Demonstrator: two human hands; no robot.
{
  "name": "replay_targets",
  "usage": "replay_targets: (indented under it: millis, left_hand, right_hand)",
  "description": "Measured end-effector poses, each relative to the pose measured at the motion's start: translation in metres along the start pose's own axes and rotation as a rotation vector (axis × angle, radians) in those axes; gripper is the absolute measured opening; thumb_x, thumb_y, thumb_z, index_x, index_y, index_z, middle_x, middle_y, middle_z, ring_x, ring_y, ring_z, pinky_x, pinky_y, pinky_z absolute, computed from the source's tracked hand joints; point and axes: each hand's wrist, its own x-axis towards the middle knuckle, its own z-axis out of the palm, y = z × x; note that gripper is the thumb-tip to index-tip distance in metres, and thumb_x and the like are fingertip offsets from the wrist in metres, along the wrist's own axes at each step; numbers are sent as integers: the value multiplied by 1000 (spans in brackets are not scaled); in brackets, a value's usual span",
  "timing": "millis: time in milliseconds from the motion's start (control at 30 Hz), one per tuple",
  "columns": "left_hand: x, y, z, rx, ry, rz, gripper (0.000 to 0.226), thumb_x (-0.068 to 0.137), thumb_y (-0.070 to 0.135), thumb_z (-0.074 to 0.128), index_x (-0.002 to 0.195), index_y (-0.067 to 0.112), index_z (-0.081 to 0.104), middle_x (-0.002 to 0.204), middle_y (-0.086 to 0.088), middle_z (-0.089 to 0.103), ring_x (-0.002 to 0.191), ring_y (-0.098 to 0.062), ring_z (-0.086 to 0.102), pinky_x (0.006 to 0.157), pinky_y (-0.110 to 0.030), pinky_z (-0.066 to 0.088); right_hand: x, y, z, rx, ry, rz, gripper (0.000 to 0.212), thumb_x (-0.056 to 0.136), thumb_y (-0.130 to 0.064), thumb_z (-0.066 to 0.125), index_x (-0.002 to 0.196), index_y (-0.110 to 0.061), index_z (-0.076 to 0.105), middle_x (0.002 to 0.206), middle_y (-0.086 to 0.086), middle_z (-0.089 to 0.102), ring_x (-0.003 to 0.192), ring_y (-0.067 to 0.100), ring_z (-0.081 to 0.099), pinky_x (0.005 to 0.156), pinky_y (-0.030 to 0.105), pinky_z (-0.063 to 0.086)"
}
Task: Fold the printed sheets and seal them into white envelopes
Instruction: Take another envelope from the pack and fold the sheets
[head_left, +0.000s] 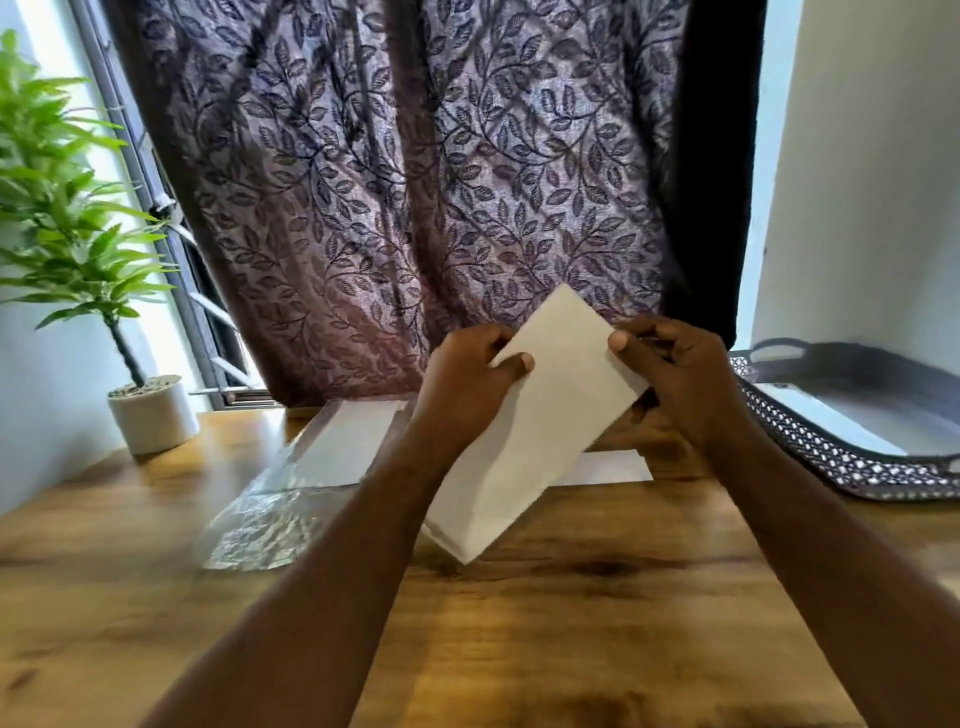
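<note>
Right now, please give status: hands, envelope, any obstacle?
Left hand and right hand both pinch the white envelope, tilted above the table. Flap not visible. Plastic pack lies left, white sheet behind; neither blocks.

A brown wood-grain counter (597, 623) fills the lower view. At ten o'clock on it stands a green leafy plant (67, 223) in a round white pot (153, 413) topped with pebbles. At three o'clock lies a dark metal tray with a pierced lattice rim (831, 460) and looped handles, its floor pale. A crinkled clear plastic wrapper (249, 525) lies at nine o'clock, near the pot but apart from it. At twelve o'clock hangs a purple curtain with a leaf-vine pattern (415, 182), with a grey window frame (156, 208) beside it at eleven and a white wall (872, 182) at two.
</note>
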Motion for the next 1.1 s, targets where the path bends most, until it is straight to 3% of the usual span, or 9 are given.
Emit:
replay_targets:
  millis: [67, 167, 267, 367, 500, 567, 767, 867, 1100]
  left_hand:
    - [5, 2, 0, -106, 64, -42, 12, 87, 28, 70, 93, 18, 69, 89, 1, 75, 80, -21, 70, 75, -47, 57]
    - [10, -2, 9, -258, 197, -141, 6, 88, 19, 71, 88, 23, 67, 85, 3, 73, 81, -24, 71, 78, -49, 58]
    - [5, -14, 21, -503, 360, -317, 8, 83, 20, 74, 80, 17, 68, 84, -5, 74, 80, -29, 69, 80, -55, 58]
    - [-3, -23, 31, -785, 419, -471, 13, 86, 11, 69, 98, 7, 70, 92, -10, 75, 83, -30, 71, 82, -53, 59]
    - [-13, -40, 31, -953, 401, -557, 33, 85, -5, 65, 117, 4, 62, 106, -13, 74, 95, -29, 71, 83, -47, 60]
    - [-15, -54, 25, -956, 392, -567, 37, 86, -2, 68, 120, 11, 60, 110, -9, 72, 97, -27, 70, 80, -43, 61]
    - [-30, -90, 9, -734, -29, -636, 42, 93, 45, 63, 120, 13, 69, 112, -13, 74, 96, -30, 70, 84, -46, 56]
    - [-43, -100, 9, -565, -123, -598, 24, 90, 24, 70, 114, 24, 68, 104, -8, 77, 86, -23, 75, 72, -38, 61]
    - [-68, -115, 14, -431, -73, -641, 9, 89, 12, 71, 99, 14, 72, 99, -9, 77, 90, -29, 75, 86, -54, 59]
  right_hand:
    - [-4, 9, -5, 196, -71, 159, 33, 89, -36, 66, 99, -5, 70, 82, 11, 75, 61, 25, 69, 50, 34, 51]
    - [-14, 39, -2, 257, -310, 337, 51, 81, -45, 76, 110, -2, 71, 101, 18, 77, 84, 34, 73, 73, 43, 56]
    - [-26, 62, 3, 232, -430, 439, 41, 83, -28, 76, 114, -2, 71, 111, 16, 75, 104, 34, 72, 92, 44, 58]
    - [-26, 79, 1, 225, -424, 518, 47, 76, -24, 76, 115, 0, 70, 113, 20, 74, 109, 41, 69, 98, 51, 54]
    - [-19, 92, -13, 173, -365, 528, 28, 84, -17, 76, 108, -4, 73, 105, 16, 77, 97, 36, 72, 87, 43, 58]
    - [-16, 97, -23, 80, -351, 518, 16, 87, -14, 75, 100, -6, 73, 97, 12, 78, 86, 27, 73, 75, 35, 60]
    - [-13, 112, -47, -182, -475, 545, 16, 80, -20, 84, 95, -18, 78, 100, 3, 79, 97, 27, 74, 94, 49, 58]
    - [-14, 112, -45, -259, -536, 531, 17, 76, -22, 87, 92, -21, 79, 99, -1, 79, 98, 21, 74, 95, 47, 57]
    - [-12, 116, -57, -157, -395, 522, 35, 77, 2, 82, 106, -17, 75, 98, 12, 68, 93, 24, 67, 90, 46, 58]
